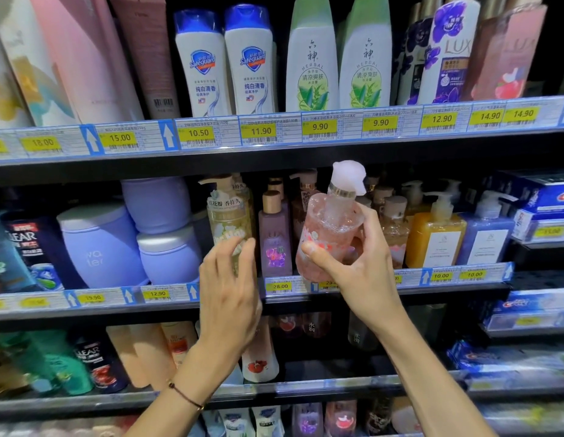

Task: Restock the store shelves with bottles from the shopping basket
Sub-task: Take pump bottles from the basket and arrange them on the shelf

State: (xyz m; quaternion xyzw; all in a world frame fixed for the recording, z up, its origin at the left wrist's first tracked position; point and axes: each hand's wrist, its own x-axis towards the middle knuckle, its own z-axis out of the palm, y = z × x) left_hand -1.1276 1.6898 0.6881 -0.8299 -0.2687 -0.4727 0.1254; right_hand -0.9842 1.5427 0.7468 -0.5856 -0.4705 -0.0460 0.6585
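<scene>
While the right hand (pixel 359 263) carries a pink pump bottle (pixel 329 234) up to the middle shelf (pixel 400 294), the bottle is not yet set down: it hangs tilted in front of the shelf edge, just above the 28.00 price tag (pixel 280 286), w/ its pale pump head (pixel 349 177) leaning up and to the right. Fingers are clamped round the lower body, thumb across the front, the rest wrapped behind.

Left hand (pixel 230 294) holds nothing. Its fingers are spread apart and slightly curled, tips at or just short of the yellow-green pump bottle (pixel 228 222) standing on the same shelf (contact or a small gap, can't tell). My guess is it's steadying or nudging that one to make room.

Likely slot: between the purple Lux bottle (pixel 274 244) and the row of peach bottles (pixel 392 231) to the right, approx. where the pink one hovers now; whether there's really free space behind it is hidden by the bottle itself.

Progress: shelves look well stocked top to bottom, but which items came from the basket is impossible to say. Shopping basket isn't in view, so no idea how many bottles remain. At min., this bottle still needs placing upright, label out, then back to the basket for more.
</scene>
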